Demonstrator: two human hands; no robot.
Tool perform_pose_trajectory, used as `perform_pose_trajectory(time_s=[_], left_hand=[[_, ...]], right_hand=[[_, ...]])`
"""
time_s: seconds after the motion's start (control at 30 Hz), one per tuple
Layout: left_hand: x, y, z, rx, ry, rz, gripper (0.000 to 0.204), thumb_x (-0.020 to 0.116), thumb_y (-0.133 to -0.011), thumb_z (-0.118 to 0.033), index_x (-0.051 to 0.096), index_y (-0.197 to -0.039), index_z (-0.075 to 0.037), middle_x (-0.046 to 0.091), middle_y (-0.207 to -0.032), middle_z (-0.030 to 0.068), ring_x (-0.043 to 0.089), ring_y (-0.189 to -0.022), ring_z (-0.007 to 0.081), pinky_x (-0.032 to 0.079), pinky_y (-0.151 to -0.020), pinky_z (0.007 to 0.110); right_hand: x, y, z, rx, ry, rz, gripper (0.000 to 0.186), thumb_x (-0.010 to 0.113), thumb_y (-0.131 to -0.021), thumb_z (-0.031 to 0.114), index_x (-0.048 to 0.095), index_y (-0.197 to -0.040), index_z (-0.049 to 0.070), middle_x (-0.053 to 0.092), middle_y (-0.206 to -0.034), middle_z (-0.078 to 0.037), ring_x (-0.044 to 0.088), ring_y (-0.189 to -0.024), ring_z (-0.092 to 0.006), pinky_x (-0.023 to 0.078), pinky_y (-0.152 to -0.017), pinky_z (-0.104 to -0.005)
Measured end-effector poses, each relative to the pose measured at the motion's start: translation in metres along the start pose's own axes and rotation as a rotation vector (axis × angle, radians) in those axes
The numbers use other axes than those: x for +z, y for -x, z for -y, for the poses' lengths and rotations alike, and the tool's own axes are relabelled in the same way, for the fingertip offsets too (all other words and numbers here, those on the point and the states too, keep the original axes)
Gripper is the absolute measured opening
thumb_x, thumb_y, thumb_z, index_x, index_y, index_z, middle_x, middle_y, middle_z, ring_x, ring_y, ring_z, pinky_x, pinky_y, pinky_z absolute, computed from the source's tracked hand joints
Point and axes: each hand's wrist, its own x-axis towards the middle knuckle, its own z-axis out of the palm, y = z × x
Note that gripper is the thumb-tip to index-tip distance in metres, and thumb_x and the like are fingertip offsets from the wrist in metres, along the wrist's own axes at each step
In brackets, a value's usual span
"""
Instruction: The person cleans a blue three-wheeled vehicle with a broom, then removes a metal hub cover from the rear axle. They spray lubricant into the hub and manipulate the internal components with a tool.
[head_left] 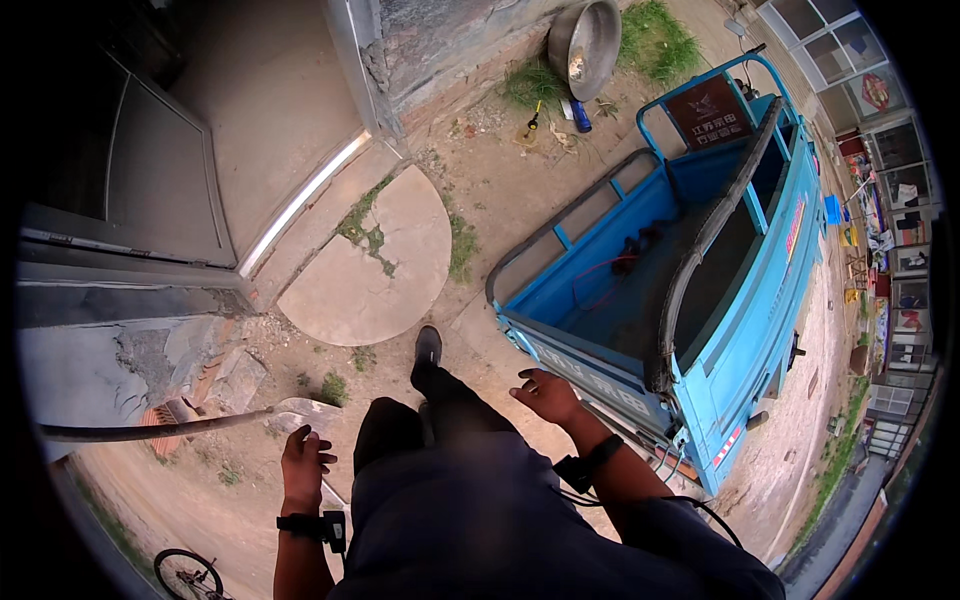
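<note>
Empty and loosely curled, with its fingers apart, my left hand (303, 465) hangs beside my leg. Nearest to it is a shovel (165, 428), whose long handle runs in from the left and whose pale blade rests close to the doorway rubble. My right hand (548, 397) is held out on the other side, fingers apart, with nothing in it. Just beyond that hand stands the tailgate of a blue cargo tricycle (590, 375); a gap seems to show between them. A dark strap with a small device sits on each wrist.
A half-round concrete step (375, 265) lies before an open doorway with a metal door (165, 170). Farther off, a large metal basin (583, 50) leans by the wall, near a yellow-handled screwdriver-like tool (533, 122) and a blue object (580, 116). A bicycle wheel (187, 575) shows lower left.
</note>
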Motion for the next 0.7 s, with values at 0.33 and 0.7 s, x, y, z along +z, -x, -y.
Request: perform_pose_trajectory(time_s=[0.33,0.7], left_hand=[[0.12,-0.136,-0.26,0.242,-0.355,0.278,0.048,0.06,-0.103,-0.027,0.05,-0.14,0.002,0.071,-0.099,0.0131,0.068,-0.072,0.0164,0.049,-0.059,0.029],[0.455,-0.334,-0.469,0.539,-0.82,0.517,0.051,0.068,-0.098,-0.032,0.058,-0.127,0.008,0.072,-0.093,0.015,0.071,-0.075,0.0199,0.055,-0.068,0.033]], right_hand=[[-0.085,-0.038,0.05,0.029,-0.321,-0.321,0.054,0.078,-0.09,0.04,0.066,-0.12,-0.003,0.075,-0.1,-0.017,0.074,-0.09,-0.0263,0.057,-0.081,-0.0387],[-0.092,-0.084,0.043,0.534,-0.765,-0.701,0.046,0.08,-0.087,0.025,0.065,-0.117,-0.007,0.075,-0.095,-0.016,0.073,-0.09,-0.0234,0.057,-0.077,-0.0351]])
